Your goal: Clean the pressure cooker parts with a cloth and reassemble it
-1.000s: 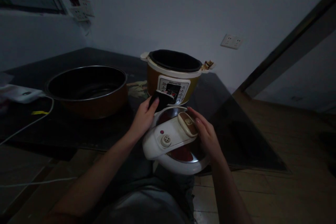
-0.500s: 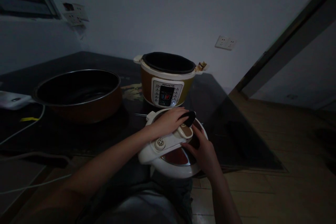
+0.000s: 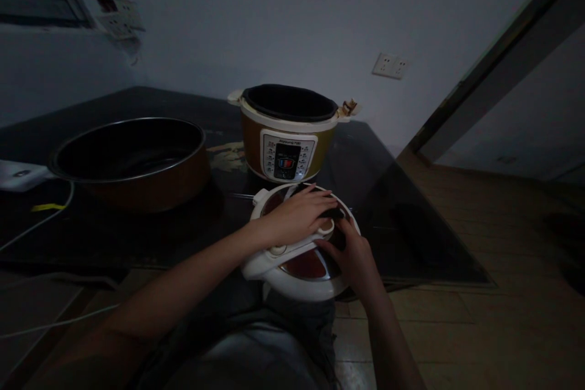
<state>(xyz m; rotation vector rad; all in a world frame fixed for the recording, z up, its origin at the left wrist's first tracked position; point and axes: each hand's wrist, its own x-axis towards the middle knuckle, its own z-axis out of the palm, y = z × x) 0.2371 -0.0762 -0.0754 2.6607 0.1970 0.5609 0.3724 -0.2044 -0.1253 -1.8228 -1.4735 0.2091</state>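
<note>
A white pressure cooker lid [image 3: 301, 289] with reddish-brown panels lies at the table's front edge, close to my body. My left hand [image 3: 297, 214] lies across the lid's raised white bar, its fingers pressing a dark piece [image 3: 333, 212] against the top. What that piece is made of is hard to make out in the dim light. On the right side of the lid, my right hand [image 3: 354, 253] grips around the bar's end, thumb and fingers bent. Just behind stands the open electric pressure cooker [image 3: 256, 143], its black inner pot [image 3: 287, 103] showing.
On the left of the dark table [image 3: 379, 195] is a large brown pot [image 3: 150, 189] with a black inside. A white power strip [image 3: 22, 175] with a cable lies beside it. Wall sockets [image 3: 390, 65] are behind, and wooden floor [image 3: 425, 311] lies to the right.
My left hand has slid over the lid and now covers its round valve and more of the bar. My right hand keeps its grip. The whole view has shifted slightly.
</note>
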